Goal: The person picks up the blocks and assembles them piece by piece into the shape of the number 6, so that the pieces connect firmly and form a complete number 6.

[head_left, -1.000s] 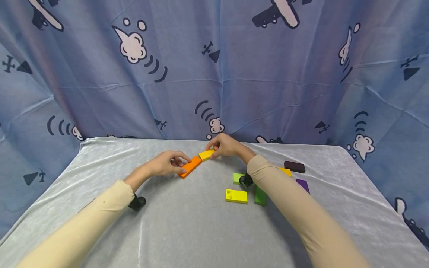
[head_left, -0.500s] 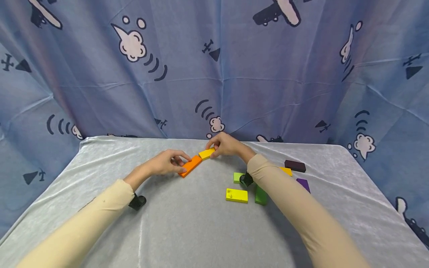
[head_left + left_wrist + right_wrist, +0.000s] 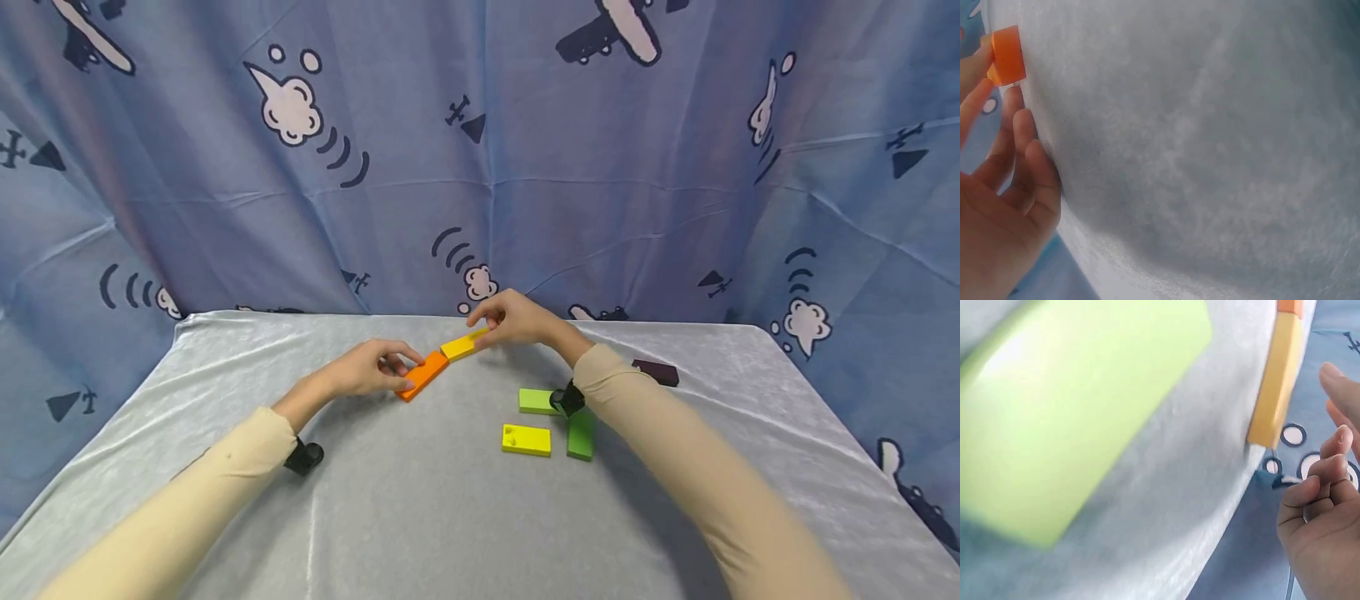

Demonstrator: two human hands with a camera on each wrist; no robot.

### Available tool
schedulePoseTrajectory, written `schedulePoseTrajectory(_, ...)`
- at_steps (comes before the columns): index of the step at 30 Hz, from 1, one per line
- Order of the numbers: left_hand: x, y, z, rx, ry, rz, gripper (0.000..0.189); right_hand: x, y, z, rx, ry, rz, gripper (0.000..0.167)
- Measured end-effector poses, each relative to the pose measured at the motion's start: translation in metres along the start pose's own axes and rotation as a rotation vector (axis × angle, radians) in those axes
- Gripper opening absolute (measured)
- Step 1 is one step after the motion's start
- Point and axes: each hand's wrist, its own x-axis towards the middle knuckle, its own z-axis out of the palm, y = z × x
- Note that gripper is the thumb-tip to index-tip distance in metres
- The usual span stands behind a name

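Note:
My left hand [image 3: 367, 367] pinches an orange block [image 3: 423, 375] between thumb and fingers, and the block lies flat on the cloth. In the left wrist view only the end of that orange block [image 3: 1009, 56] shows at the fingertips. A golden-yellow block [image 3: 462, 343] lies end to end with the orange one, angled to the right. Just above its far end is my right hand [image 3: 517, 319]. The right wrist view shows the fingers of this hand [image 3: 1329, 494] loosely bent and apart from the golden-yellow block [image 3: 1275, 387], holding nothing.
Beneath the right wrist lie a light green block [image 3: 534, 401], a bright yellow block [image 3: 526, 440] and a dark green block [image 3: 580, 436]. A dark brown block [image 3: 657, 372] is farther right, partly behind the sleeve. A patterned curtain [image 3: 405, 167] hangs behind the cloth-covered table [image 3: 390, 500].
My right hand has let go of the golden-yellow block and moved slightly up and right. Its forearm now hides the amber and purple blocks. The left hand keeps its grip.

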Motion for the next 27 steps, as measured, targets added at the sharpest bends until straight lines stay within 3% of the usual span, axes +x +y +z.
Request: schedulePoseTrajectory(27, 0.003, 0.002, 0.001, -0.01, -0.005, 0.018, 0.031, -0.084, 0.004, -0.041, 0.033, 0.15, 0.103, 0.023)
